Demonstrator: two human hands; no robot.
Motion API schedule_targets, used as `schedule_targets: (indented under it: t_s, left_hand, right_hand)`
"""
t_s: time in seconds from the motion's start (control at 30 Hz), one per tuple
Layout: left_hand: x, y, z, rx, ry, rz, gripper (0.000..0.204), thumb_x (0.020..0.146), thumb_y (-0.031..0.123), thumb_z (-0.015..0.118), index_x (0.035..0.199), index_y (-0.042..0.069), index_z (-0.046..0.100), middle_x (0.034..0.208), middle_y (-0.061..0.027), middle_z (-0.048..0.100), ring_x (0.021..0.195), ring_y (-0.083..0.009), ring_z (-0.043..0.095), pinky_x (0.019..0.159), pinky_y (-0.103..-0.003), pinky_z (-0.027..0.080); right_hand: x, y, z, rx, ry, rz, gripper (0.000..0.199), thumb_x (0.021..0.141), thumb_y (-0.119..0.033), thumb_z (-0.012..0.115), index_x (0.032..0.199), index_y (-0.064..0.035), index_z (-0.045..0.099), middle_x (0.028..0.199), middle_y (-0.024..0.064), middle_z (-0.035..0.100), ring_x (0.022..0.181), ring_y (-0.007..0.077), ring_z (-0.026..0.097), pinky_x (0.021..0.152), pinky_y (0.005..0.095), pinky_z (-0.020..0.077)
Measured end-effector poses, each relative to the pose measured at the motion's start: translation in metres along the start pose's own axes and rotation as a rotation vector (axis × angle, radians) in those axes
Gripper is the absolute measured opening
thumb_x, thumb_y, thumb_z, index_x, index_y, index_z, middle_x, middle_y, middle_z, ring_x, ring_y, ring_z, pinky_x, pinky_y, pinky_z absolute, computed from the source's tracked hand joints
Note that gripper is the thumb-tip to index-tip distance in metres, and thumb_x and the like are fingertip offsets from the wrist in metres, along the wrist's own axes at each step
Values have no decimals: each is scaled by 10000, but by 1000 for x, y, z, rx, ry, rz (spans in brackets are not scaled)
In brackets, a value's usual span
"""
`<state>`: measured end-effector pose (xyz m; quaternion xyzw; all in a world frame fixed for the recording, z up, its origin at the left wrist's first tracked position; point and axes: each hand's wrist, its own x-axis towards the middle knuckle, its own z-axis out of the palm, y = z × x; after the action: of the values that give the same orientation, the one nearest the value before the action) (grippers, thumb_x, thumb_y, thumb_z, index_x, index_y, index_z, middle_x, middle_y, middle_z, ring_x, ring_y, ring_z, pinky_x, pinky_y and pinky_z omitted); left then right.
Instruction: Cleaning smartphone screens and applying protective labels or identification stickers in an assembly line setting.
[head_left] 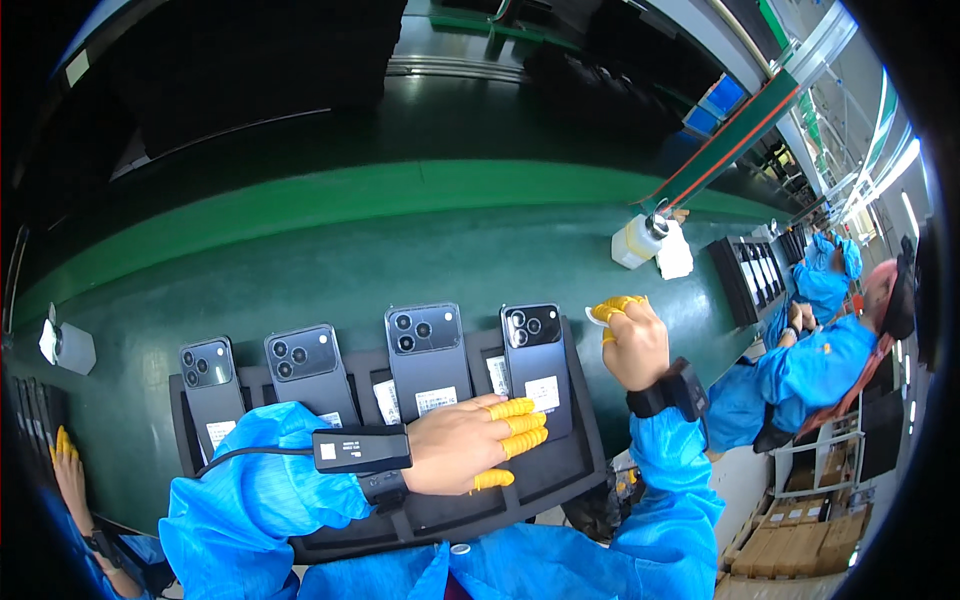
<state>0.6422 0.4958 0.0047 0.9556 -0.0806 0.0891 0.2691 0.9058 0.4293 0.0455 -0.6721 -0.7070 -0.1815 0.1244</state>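
Note:
A black slotted tray point(590, 440) in front of me holds several dark smartphones, camera ends away from me and white labels on their backs. My left hand point(465, 445), in yellow finger cots, reaches across the tray with fingers stretched out. Its fingertips lie over the lower part of the rightmost phone point(535, 360), near the label; beside it is another phone point(425, 355). Farther left are two more, one phone point(305, 360) and the end phone point(208, 375), partly behind my sleeve. Right of the tray, above the bench, my right hand point(635, 345) is closed on a small white piece point(599, 316).
On the green bench point(400, 255) stand a white bottle point(635, 242) with a white cloth point(676, 250) at back right, and another bottle point(70, 345) at left. Co-workers in blue sit to the right near a black tray point(745, 280). Another person's hand point(68, 470) shows at far left.

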Motion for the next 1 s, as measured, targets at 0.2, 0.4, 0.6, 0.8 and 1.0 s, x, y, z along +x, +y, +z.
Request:
schedule_targets:
  t_s: [0.2, 0.4, 0.6, 0.8, 1.0]
  left_hand:
    - [1, -1, 3, 8, -27, 0, 589, 896, 361, 552, 1372, 46, 405, 1413, -147, 412, 1334, -311, 355, 1128, -420, 258]
    - [1, 1, 2, -28, 21, 4, 581, 878, 319, 560, 1355, 14, 429, 1388, -140, 436, 1340, -286, 346, 1138, -405, 248]
    - [0, 1, 2, -2, -18, -14, 590, 900, 361, 547, 1382, 58, 395, 1417, -152, 405, 1325, -318, 364, 1134, -429, 244]
    - [2, 0, 0, -12, -28, 2, 594, 897, 367, 550, 1377, 53, 399, 1419, -156, 401, 1331, -324, 353, 1132, -424, 246]
    - [1, -1, 2, -16, -7, 4, 588, 897, 361, 551, 1370, 44, 406, 1419, -161, 399, 1333, -322, 350, 1129, -422, 253]
  right_hand:
    - [32, -42, 2, 262, 248, -231, 289, 580, 67, 588, 844, -18, 669, 821, 123, 580, 783, 316, 576, 677, 388, 504]
    - [16, -40, 2, 212, -1, -233, 236, 568, 10, 629, 800, -14, 666, 834, 117, 578, 806, 303, 568, 686, 377, 506]
    - [-7, -37, -34, 268, -179, -141, 127, 541, 26, 628, 661, -15, 624, 728, 110, 555, 710, 305, 567, 639, 386, 503]
    - [9, -47, -3, 369, 131, -312, 336, 531, 16, 618, 860, -11, 680, 819, 107, 590, 767, 285, 594, 707, 357, 527]
    - [17, 3, 18, 59, 161, -188, 190, 583, 17, 607, 756, -21, 674, 764, 122, 607, 719, 298, 598, 677, 367, 530]
